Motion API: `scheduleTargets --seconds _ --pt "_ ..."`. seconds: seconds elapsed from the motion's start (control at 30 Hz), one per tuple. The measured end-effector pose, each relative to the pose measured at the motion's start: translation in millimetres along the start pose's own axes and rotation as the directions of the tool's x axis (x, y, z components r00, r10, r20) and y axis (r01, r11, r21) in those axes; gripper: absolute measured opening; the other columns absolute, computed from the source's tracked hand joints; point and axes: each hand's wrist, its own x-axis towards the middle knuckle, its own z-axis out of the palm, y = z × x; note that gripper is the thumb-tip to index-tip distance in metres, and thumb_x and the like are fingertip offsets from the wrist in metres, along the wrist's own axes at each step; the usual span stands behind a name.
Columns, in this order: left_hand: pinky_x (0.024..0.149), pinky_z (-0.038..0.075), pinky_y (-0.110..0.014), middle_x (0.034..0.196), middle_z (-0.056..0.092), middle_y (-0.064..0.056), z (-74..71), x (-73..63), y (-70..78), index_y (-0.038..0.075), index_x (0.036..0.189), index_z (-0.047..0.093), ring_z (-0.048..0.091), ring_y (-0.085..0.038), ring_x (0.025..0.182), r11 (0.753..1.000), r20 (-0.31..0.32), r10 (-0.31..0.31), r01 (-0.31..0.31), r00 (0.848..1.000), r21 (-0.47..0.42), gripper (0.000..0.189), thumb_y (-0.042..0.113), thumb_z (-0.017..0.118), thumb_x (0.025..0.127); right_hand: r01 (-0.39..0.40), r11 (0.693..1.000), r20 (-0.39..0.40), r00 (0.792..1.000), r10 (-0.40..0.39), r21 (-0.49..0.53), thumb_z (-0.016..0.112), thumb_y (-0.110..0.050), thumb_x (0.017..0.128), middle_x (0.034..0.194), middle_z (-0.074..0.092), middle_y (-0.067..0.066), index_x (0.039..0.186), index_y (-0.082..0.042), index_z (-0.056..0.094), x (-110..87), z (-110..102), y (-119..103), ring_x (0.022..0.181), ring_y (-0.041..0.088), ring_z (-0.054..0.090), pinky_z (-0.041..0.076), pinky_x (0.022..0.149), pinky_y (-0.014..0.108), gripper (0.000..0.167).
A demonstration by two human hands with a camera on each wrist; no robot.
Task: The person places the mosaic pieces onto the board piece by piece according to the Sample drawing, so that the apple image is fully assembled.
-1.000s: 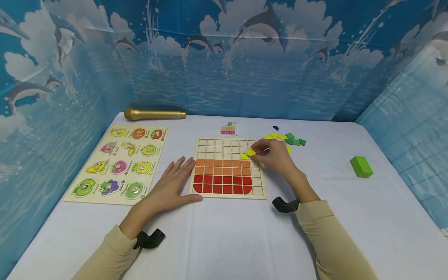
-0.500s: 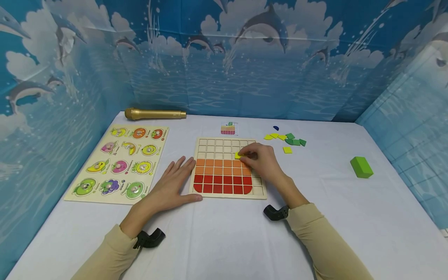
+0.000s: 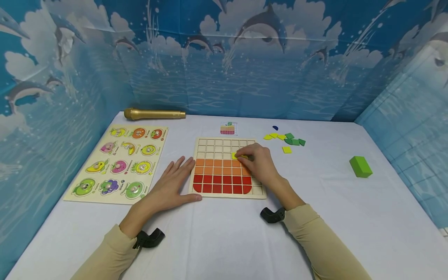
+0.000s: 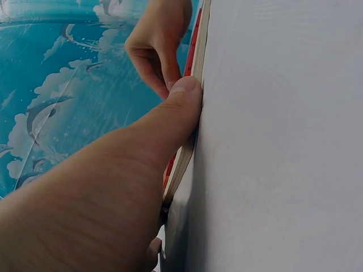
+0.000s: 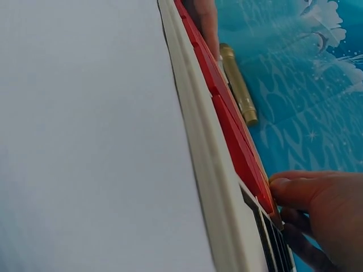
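A wooden grid board (image 3: pixel 259 190) lies mid-table, its lower rows filled with red tiles (image 3: pixel 217 189) and orange tiles (image 3: pixel 217 170). My left hand (image 3: pixel 168 188) rests at its left side with fingers spread, the thumb along the near corner. In the left wrist view that thumb (image 4: pixel 176 110) lies against the board's edge. Bent over the board, my right hand (image 3: pixel 260 163) pinches a yellow square tile (image 3: pixel 234 155) just above the top orange row, partly hidden by the fingertips. The right wrist view shows this hand (image 5: pixel 334 209) low over the board, beyond the red tiles (image 5: pixel 238 141).
Behind the board lies a small picture card (image 3: pixel 228 128). Several yellow pieces (image 3: pixel 274 135), green pieces (image 3: pixel 295 142) and one dark blue piece (image 3: pixel 275 128) lie at the back right. A fruit puzzle board (image 3: pixel 119 167), a gold microphone (image 3: pixel 154 114) and a green block (image 3: pixel 361 167) lie farther out.
My right hand has moved left across the board with the yellow tile, from the right-hand columns toward the middle, and slowed lately. The left hand has stayed where it was.
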Motion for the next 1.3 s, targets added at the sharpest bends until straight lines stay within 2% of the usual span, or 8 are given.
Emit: scheduleTargets --seconds 0.13,0.27,0.43,0.67,0.87,1.03,1.17,1.3 --pt "0.133 0.009 -0.058 0.175 0.025 -0.010 0.0 0.0 -0.1 0.006 0.167 0.027 0.013 -0.036 0.164 1.000 -0.001 0.002 -0.002 1.000 0.003 0.113 0.066 0.076 0.085 -0.011 1.000 0.004 1.000 0.011 0.005 0.080 -0.013 0.095 0.112 0.080 0.006 0.108 -0.010 0.084 0.1 -1.4 -0.3 0.113 0.025 0.068 0.054 0.105 0.046 0.014" --pt "0.133 0.009 -0.058 0.175 0.025 -0.010 0.6 0.4 -0.8 0.007 0.167 0.026 0.013 -0.036 0.164 1.000 -0.002 0.006 -0.006 1.000 0.005 0.113 0.067 0.075 0.085 -0.057 0.998 -0.004 0.998 0.057 0.016 0.079 -0.014 0.096 0.114 0.079 0.006 0.109 -0.011 0.084 -0.5 -7.5 0.1 0.113 0.025 0.067 0.056 0.103 0.047 0.014" --pt "0.133 0.009 -0.058 0.175 0.025 -0.011 0.8 0.2 -1.2 0.006 0.167 0.026 0.014 -0.036 0.164 1.000 -0.003 0.011 -0.011 1.000 0.008 0.113 0.067 0.075 0.086 -0.093 0.996 -0.046 0.995 0.093 0.017 0.078 -0.012 0.096 0.112 0.079 0.009 0.110 -0.009 0.083 0.2 -18.9 7.9 0.103 0.026 0.069 0.060 0.091 0.046 0.015" --pt "0.133 0.009 -0.058 0.175 0.025 -0.011 0.7 0.0 -1.4 0.006 0.168 0.025 0.013 -0.036 0.164 1.000 -0.004 0.013 -0.013 1.000 0.011 0.113 0.067 0.075 0.086 -0.157 0.988 -0.121 0.980 0.156 -0.002 0.074 -0.006 0.097 0.113 0.077 0.017 0.111 -0.003 0.081 2.0 -40.6 27.2 0.106 0.033 0.070 0.062 0.093 0.050 0.016" --pt "0.133 0.009 -0.058 0.175 0.026 -0.011 0.4 -0.2 -1.2 0.006 0.167 0.026 0.014 -0.036 0.164 1.000 -0.005 0.014 -0.014 1.000 0.011 0.113 0.066 0.075 0.086 -0.240 0.971 -0.167 0.957 0.237 0.002 0.071 -0.007 0.098 0.115 0.076 0.020 0.113 -0.001 0.079 -0.5 -61.4 44.6 0.106 0.035 0.071 0.062 0.092 0.050 0.018" --pt "0.133 0.009 -0.058 0.175 0.026 -0.011 0.5 -0.5 -1.4 0.006 0.167 0.026 0.014 -0.036 0.164 1.000 -0.004 0.012 -0.012 1.000 0.009 0.113 0.065 0.076 0.085 -0.345 0.938 -0.206 0.919 0.336 -0.012 0.072 -0.009 0.098 0.116 0.077 0.020 0.117 -0.002 0.079 -5.3 -79.9 55.3 0.105 0.036 0.071 0.059 0.094 0.051 0.021" --pt "0.133 0.009 -0.058 0.175 0.026 -0.011 0.4 -0.4 -1.5 0.006 0.167 0.026 0.014 -0.037 0.164 1.000 -0.007 0.015 -0.015 1.000 0.011 0.112 0.065 0.076 0.086 -0.426 0.904 -0.208 0.888 0.411 -0.030 0.073 -0.013 0.099 0.117 0.076 0.022 0.118 0.000 0.078 -8.4 -90.2 61.5 0.110 0.037 0.068 0.054 0.094 0.049 0.024" --pt "0.133 0.009 -0.058 0.175 0.026 -0.011 0.4 -0.3 -1.4 0.006 0.167 0.026 0.014 -0.037 0.164 1.000 -0.008 0.017 -0.017 1.000 0.011 0.112 0.065 0.075 0.086 -0.461 0.886 -0.215 0.872 0.439 -0.058 0.073 -0.014 0.098 0.112 0.076 0.024 0.115 0.003 0.078 -11.4 -95.3 63.7 0.106 0.038 0.067 0.053 0.087 0.044 0.024"
